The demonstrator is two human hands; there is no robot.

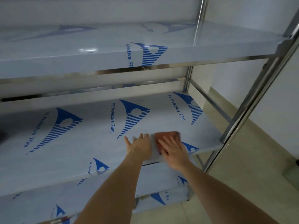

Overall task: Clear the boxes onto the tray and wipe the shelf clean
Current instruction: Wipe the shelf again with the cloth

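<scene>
Two bare forearms reach in from the bottom edge, both toward the front right part of the middle shelf (90, 143).

Lowest shelf (40, 206), nearest the camera: same blue-printed film cover, with partial logos and a cut-off "PE" near its right end.

Right hand (174, 151): lies flat, palm down, fingers spread and extended, pressing on a reddish-brown cloth (168, 137). One cloth only, folded to a rough rectangle, resting on the middle shelf near its front right corner. The hand is motion-blurred. Fingers are not curled around the cloth; they lie on top of it.

Left hand (140, 145): just beside the right hand, to its left, palm down on the shelf surface, fingers stretched out and loosely apart, thumb splayed. It grips nothing. Fingertips are blurred.

Middle shelf: no boxes showing on it. Covered in pale film printed with blue triangular striped logos, each with a white circle. Three full logos across the surface, more cut off at the front edge. Legible text beside them: "PE Protective Film", readable at least twice in full.

Upper shelf (97, 50): same film, one clear logo at the front edge, with "Protective Fil…" wrapping over the lip; fainter logos further back.

Metal uprights (252, 97) stand at the right, with a white wall behind.
</scene>
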